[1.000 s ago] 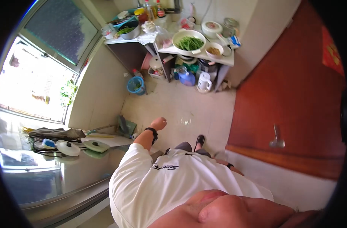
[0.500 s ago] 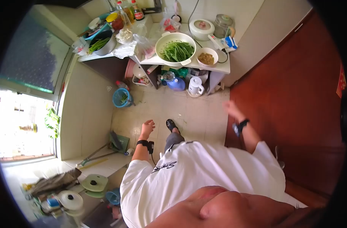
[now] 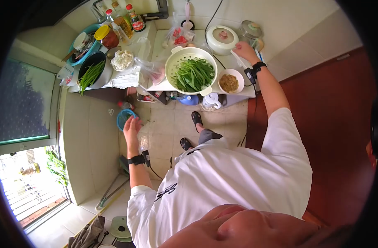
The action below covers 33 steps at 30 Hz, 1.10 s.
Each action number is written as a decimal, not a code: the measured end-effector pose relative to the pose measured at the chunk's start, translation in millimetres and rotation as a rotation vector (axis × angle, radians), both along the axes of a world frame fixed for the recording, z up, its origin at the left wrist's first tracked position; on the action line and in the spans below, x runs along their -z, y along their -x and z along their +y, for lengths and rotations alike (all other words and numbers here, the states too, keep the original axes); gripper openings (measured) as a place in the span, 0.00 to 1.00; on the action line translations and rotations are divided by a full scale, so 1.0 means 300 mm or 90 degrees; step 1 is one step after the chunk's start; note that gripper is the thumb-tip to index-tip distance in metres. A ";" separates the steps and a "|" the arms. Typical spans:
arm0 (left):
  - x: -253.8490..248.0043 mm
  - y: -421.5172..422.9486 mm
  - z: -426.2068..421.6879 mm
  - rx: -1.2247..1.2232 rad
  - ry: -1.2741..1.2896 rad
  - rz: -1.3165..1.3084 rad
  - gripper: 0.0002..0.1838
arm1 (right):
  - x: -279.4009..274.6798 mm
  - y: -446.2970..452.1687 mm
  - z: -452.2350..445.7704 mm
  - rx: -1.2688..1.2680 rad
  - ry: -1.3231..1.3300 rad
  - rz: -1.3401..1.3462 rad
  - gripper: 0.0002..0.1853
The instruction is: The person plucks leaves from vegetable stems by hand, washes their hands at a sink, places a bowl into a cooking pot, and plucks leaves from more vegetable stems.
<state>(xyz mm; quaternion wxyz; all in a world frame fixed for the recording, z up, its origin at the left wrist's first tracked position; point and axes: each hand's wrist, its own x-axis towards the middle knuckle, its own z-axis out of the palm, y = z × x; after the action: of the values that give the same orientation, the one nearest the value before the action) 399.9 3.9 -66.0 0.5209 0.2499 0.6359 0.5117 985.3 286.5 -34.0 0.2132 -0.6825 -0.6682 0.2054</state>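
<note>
My right hand (image 3: 246, 52) is at the right end of the counter, beside a white lidded pot (image 3: 222, 40). Its fingers are closed at a white packet (image 3: 241, 61); the exact contact is hard to make out. My left hand (image 3: 132, 125) hangs over the floor, in front of a blue basket (image 3: 122, 120), fingers partly spread and holding nothing. A white colander (image 3: 170, 66) with long green vegetables (image 3: 193, 75) stands on the counter. Right of it is a bowl (image 3: 240, 81) of brown food (image 3: 229, 83).
On the counter's left are a dark pot (image 3: 102, 76) with green stalks, a bowl of white pieces (image 3: 122, 60), a red jar (image 3: 107, 38) and several bottles (image 3: 135, 18). A white kettle (image 3: 211, 100) stands below. A window (image 3: 31, 177) is at the left.
The view has moved nearer the counter. My right hand has risen from beside the body to the counter's right end. My left hand has reached forward to near the blue basket.
</note>
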 end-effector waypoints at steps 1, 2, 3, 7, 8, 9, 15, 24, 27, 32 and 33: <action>-0.029 -0.003 0.027 0.000 -0.015 0.013 0.21 | 0.005 0.003 0.066 0.005 0.009 -0.012 0.27; -0.049 -0.013 0.062 -0.011 -0.015 0.018 0.21 | 0.020 0.009 0.145 -0.007 0.010 -0.007 0.27; -0.072 -0.015 0.093 -0.032 -0.008 0.029 0.21 | 0.036 0.019 0.225 -0.004 -0.048 -0.069 0.27; -0.148 -0.008 0.191 -0.071 0.012 0.054 0.22 | 0.011 0.113 0.345 -0.006 -0.019 -0.139 0.24; -0.152 -0.004 0.221 -0.079 -0.001 0.042 0.22 | 0.016 0.114 0.366 -0.018 0.007 -0.136 0.21; -0.155 0.001 0.251 -0.078 0.007 0.042 0.22 | 0.090 0.097 0.421 -0.014 0.017 -0.142 0.17; -0.201 -0.021 0.429 -0.101 -0.017 0.018 0.23 | 0.184 0.060 0.504 -0.042 -0.054 -0.135 0.15; -0.180 0.038 0.621 -0.097 -0.045 0.010 0.25 | 0.152 0.008 0.501 -0.022 -0.047 0.047 0.17; -0.171 0.051 0.672 -0.085 -0.022 -0.027 0.24 | 0.031 -0.027 0.440 0.016 0.022 0.125 0.22; -0.125 0.094 0.756 -0.025 0.037 -0.206 0.27 | -0.165 -0.049 0.224 0.133 0.075 0.285 0.26; -0.114 0.097 0.765 0.001 0.021 -0.208 0.29 | -0.187 -0.055 0.173 0.128 0.072 0.284 0.26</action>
<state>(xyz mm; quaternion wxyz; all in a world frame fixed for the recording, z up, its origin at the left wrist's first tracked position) 370.6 233.4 -31.9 0.6218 0.1553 0.5507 0.5348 1001.7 338.5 22.0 0.3365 -0.6942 -0.5206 0.3659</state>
